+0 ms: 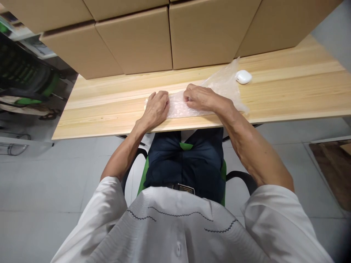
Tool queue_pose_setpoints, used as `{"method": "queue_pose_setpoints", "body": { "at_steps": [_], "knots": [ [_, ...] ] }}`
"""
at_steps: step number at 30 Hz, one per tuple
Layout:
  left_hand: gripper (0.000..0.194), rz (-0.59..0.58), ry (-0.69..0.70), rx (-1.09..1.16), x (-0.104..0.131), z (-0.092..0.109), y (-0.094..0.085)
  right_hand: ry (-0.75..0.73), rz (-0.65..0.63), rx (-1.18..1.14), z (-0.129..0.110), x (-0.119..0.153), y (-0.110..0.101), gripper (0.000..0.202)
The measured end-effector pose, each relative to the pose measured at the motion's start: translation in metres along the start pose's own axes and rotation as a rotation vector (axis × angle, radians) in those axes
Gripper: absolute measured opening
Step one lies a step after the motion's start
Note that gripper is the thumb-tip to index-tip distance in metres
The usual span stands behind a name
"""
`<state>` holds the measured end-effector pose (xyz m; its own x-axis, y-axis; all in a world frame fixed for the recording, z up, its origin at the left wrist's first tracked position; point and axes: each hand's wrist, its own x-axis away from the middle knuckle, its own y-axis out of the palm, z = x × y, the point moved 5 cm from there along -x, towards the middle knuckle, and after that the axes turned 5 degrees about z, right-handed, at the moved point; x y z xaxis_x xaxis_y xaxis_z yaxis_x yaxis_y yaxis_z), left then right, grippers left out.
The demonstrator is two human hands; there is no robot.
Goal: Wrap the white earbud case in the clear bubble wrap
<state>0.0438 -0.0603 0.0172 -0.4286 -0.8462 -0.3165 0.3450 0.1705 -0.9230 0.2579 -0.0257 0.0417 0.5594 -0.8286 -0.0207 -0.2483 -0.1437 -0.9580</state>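
A clear sheet of bubble wrap (pixel 225 84) lies on the wooden table, folded narrow towards the left and spread wider on the right. My left hand (pixel 158 107) presses on its left end with the fingers curled. On the middle of the folded part rests my right hand (pixel 199 97), its fingers closed on the plastic. Whether anything lies inside the wrap cannot be made out. A small white rounded case (pixel 243 77) sits just right of the sheet, touched by neither hand.
Stacked cardboard boxes (pixel 137 45) stand along the far side of the wooden table (pixel 296 89). The table's near edge runs just in front of my lap. A green and black chair (pixel 30 73) stands at the far left, beside a person's foot.
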Motion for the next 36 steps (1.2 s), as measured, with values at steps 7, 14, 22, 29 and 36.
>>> {"method": "queue_pose_setpoints", "body": {
  "at_steps": [7,14,22,29,36],
  "knots": [
    [0.038,0.071,-0.057,0.054,0.002,-0.005,-0.002,-0.028,0.003,-0.03,-0.003,0.006,-0.004,0.021],
    [0.057,0.118,-0.089,-0.007,0.001,-0.022,0.018,-0.067,-0.001,-0.106,0.005,0.006,-0.005,0.021],
    [0.077,0.05,-0.14,0.017,0.001,-0.025,0.028,0.004,0.123,-0.221,0.006,0.016,-0.016,0.036],
    [0.073,0.093,-0.126,-0.032,0.002,-0.017,0.024,0.004,0.08,-0.234,-0.008,-0.006,-0.009,0.046],
    [0.055,0.081,-0.111,-0.02,0.001,-0.013,0.024,0.089,-0.056,-0.136,-0.027,-0.027,-0.002,0.023]
  ]
}}
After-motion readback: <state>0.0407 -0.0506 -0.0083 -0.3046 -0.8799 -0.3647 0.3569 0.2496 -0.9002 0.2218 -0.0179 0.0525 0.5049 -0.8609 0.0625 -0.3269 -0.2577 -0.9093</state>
